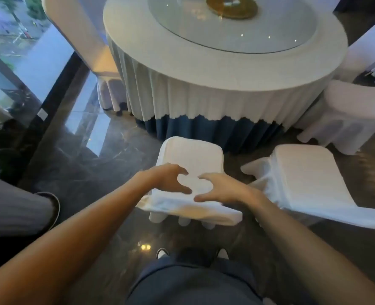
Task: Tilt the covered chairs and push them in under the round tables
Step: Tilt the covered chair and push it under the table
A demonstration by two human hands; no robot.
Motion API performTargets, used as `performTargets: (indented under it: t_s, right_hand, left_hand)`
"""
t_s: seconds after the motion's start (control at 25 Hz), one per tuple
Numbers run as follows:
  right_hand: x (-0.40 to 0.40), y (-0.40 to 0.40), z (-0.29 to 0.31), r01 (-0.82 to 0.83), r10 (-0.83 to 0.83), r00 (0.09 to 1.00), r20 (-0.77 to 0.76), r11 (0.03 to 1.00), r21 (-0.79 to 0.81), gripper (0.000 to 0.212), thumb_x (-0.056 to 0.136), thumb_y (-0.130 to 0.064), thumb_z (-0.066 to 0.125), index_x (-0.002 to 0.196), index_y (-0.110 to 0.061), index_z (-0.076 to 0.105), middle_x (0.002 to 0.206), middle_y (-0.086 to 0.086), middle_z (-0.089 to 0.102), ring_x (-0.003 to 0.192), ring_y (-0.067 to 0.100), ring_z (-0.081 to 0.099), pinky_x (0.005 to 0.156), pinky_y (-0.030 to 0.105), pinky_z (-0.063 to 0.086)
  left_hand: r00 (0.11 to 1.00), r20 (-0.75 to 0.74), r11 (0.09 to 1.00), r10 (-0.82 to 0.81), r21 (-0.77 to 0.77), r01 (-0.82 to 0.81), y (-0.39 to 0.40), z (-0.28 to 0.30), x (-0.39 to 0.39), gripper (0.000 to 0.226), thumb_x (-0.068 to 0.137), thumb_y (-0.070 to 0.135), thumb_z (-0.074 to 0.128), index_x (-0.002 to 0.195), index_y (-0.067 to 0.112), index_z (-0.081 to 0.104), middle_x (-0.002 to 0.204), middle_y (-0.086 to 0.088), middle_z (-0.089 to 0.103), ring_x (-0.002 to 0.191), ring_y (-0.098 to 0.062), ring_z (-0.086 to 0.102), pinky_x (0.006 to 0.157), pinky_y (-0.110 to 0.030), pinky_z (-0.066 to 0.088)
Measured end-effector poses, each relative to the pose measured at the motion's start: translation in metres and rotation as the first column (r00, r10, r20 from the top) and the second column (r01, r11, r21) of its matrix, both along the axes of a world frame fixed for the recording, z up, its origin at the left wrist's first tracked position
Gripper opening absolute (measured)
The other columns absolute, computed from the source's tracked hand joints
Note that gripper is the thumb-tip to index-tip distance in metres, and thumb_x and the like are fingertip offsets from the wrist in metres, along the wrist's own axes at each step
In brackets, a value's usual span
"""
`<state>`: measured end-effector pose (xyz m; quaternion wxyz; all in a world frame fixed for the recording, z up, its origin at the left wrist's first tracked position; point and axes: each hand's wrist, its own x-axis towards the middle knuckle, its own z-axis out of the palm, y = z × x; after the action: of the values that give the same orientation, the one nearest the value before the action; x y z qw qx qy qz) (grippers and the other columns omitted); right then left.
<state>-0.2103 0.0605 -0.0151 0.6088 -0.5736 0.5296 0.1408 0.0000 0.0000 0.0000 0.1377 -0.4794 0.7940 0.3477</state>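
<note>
Dark polished floor [76,172] surrounds the round table [204,69]. Both hands, left hand [169,179] and right hand [221,190], are spread open over the covered chair [191,155] just before the table skirt; its back should be gripped firmly before tilting.

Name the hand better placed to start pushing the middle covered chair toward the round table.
Probably the left hand: it sits nearer the middle of the covered chair. The right hand sits closer to its edge. Both are open.

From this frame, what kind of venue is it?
Probably a banquet hall or restaurant dining room: a round table with pleated skirting, a glass turntable on top, and white covered chairs around it.
</note>
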Motion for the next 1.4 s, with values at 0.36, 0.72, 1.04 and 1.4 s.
performTargets:
  t_s: [0.36, 0.72, 1.04, 1.4]
  right_hand:
    - [0.028, 0.06, -0.06, -0.146, -0.062, 0.954, -0.293, 0.759, -0.635, 0.042, 0.079, -0.017, 0.063, 0.118, -0.029, 0.052, 0.114, -0.003, 0.063, 0.103, 0.022, 0.058, 0.083, 0.04, 0.049]
    - [0.044, 0.037, -0.072, 0.038, -0.328, 0.911, -0.251, 0.671, -0.74, 0.028, 0.077, -0.021, 0.064, 0.104, -0.028, 0.065, 0.099, -0.005, 0.071, 0.092, 0.019, 0.065, 0.077, 0.036, 0.052]
    - [0.024, -0.085, -0.06, 0.101, -0.386, 0.896, -0.219, 0.659, -0.745, 0.013, 0.085, -0.022, 0.064, 0.095, -0.029, 0.062, 0.091, -0.006, 0.069, 0.083, 0.017, 0.064, 0.072, 0.036, 0.054]
    - [-0.046, -0.247, -0.061, -0.006, -0.335, 0.888, -0.316, 0.677, -0.736, 0.014, 0.084, -0.023, 0.066, 0.096, -0.029, 0.064, 0.088, -0.004, 0.068, 0.081, 0.02, 0.063, 0.07, 0.035, 0.052]
  left_hand:
    - [0.956, 0.079, 0.941, -0.284, 0.213, 0.262, 0.028, -0.059, 0.036, 0.087, 0.073, 0.05, 0.074, 0.148, 0.039, 0.031, 0.147, 0.01, 0.045, 0.133, -0.015, 0.045, 0.111, -0.038, 0.037]
    - [0.97, 0.046, 0.956, -0.238, -0.166, 0.243, 0.006, -0.079, 0.053, 0.055, 0.083, 0.03, 0.059, 0.134, 0.048, 0.049, 0.122, 0.015, 0.066, 0.108, -0.016, 0.061, 0.086, -0.032, 0.045]
    - [0.995, 0.042, 0.977, -0.091, -0.191, 0.097, -0.11, -0.057, 0.02, 0.041, 0.082, 0.014, 0.053, 0.106, 0.044, 0.065, 0.086, 0.006, 0.067, 0.073, -0.017, 0.059, 0.062, -0.029, 0.039]
    - [0.993, -0.014, 0.968, 0.117, -0.221, -0.117, -0.248, -0.068, -0.051, 0.041, 0.084, 0.014, 0.055, 0.109, 0.043, 0.07, 0.085, 0.006, 0.069, 0.069, -0.017, 0.058, 0.062, -0.029, 0.042]
